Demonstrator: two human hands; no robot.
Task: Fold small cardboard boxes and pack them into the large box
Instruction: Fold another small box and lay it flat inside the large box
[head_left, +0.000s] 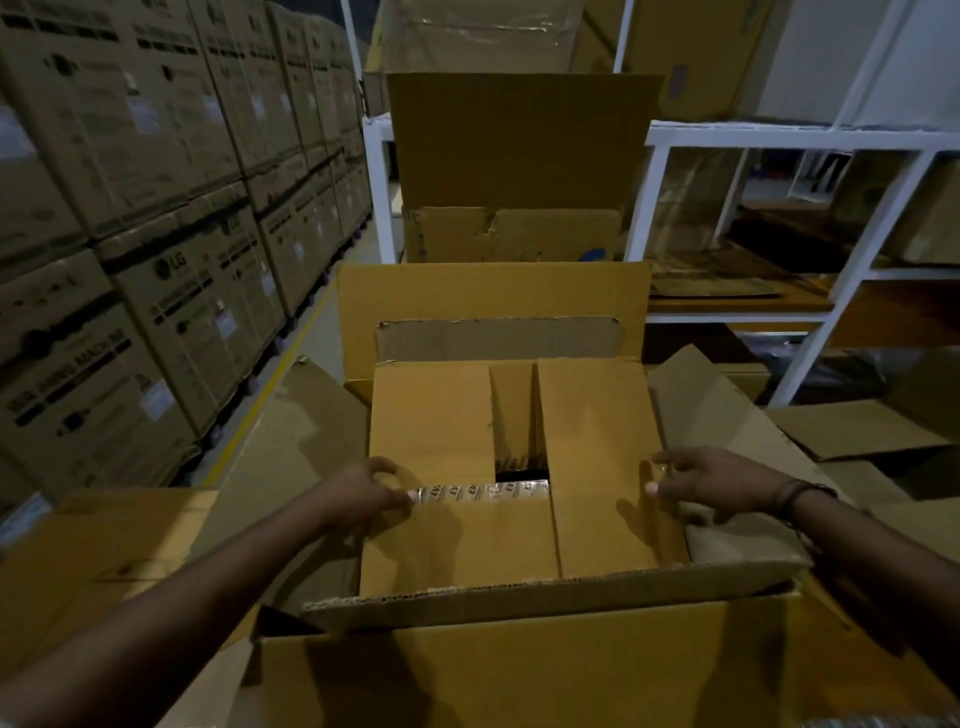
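Large box: the large box (519, 670) stands open right in front of the person, flaps turned outward.
Small box: one small box (457, 540) sits inside the large box, filling most of what shows of the inside.
Small box flaps: folded down flat, but they do not meet; a dark gap (519, 467) stays open between them toward the large box's far side.
Tape: a printed strip of tape (483, 491) runs across the small box's left flaps and ends at the gap.
Left hand: the left hand (374, 493) is over the left side of the large box, fingers curled at the tape's left end, thumb tip on it; pinching or just pressing, I cannot tell.
Right hand: the right hand (711, 483) is over the right side of the large box, fingers spread, thumb resting on the small box's right flap.
Done: one small box looks folded and already placed.
Left: its top seems only partly taped; whether more small boxes fit beside it is hidden.
Around: stacked cartons (130, 234) left of the large box, white shelves (779, 135) behind it, loose cardboard (857, 426) to its right.
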